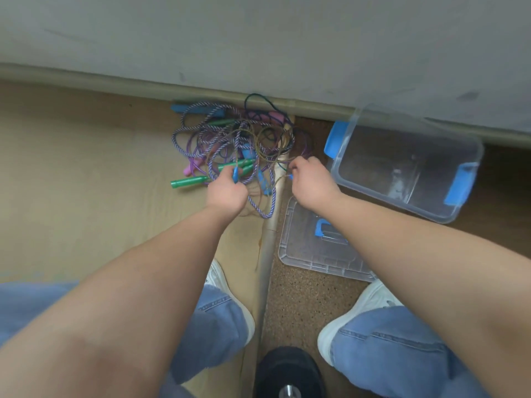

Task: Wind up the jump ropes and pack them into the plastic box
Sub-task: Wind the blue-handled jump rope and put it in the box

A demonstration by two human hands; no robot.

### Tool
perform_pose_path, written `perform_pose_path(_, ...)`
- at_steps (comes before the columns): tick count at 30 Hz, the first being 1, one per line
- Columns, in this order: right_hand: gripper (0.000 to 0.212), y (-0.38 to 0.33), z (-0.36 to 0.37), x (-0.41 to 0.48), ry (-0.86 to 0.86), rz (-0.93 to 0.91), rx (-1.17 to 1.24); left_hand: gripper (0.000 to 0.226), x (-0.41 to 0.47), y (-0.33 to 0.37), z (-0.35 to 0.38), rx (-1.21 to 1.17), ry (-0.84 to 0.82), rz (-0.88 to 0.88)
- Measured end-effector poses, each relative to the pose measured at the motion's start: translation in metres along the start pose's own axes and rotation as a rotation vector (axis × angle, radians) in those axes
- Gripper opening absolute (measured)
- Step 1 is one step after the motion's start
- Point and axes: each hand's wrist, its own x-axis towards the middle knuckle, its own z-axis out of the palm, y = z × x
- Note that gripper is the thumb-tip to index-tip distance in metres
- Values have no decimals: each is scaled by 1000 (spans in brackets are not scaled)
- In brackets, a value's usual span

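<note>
Ropes [227,136] tangled, purple-white; left hand [227,191], right hand [311,182] each pinch blue ends.

Ropes [232,139] in heap on floor [71,182], against wall [258,38]. Box [373,156] right of heap, by wall. Lid [298,248] on floor before box, nearer than heap.

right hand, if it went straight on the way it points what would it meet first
Likely the jump rope tangle: the right hand points up and left, and the olive rope loops lie just past its fingers, a pink handle beyond. Depth is unclear.
</note>
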Motion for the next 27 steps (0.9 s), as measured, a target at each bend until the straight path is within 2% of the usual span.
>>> perform_pose_path(3,38,-17,-19,-17,-34,117,182,31,-22,8,-4,19,-58,60)
perform_pose_path(7,26,-30,-39,-41,4,163,429,37,-50,19,-5,25,-66,140)
perform_pose_path(9,23,-34,-49,-57,8,195,657,29,-68,26,-4,-48,-122,171)
perform_pose_path(11,26,-38,-61,-75,-24,198,762,24,-85,32,-3,-176,-171,189)
perform_pose_path(14,22,-39,-76,-105,-42,186,748,31,-116,41,-2,-345,-248,177)
perform_pose_path(17,12,-39,-82,-131,-134,193,758,24,-139,46,0,-508,-273,169)
perform_pose_path(21,17,-39,-86,-165,-138,129,677,20,-167,55,-3,-823,-276,108)
perform_pose_path(27,32,-41,-98,-210,-150,74,651,10,-206,68,-17,-1096,-322,44)
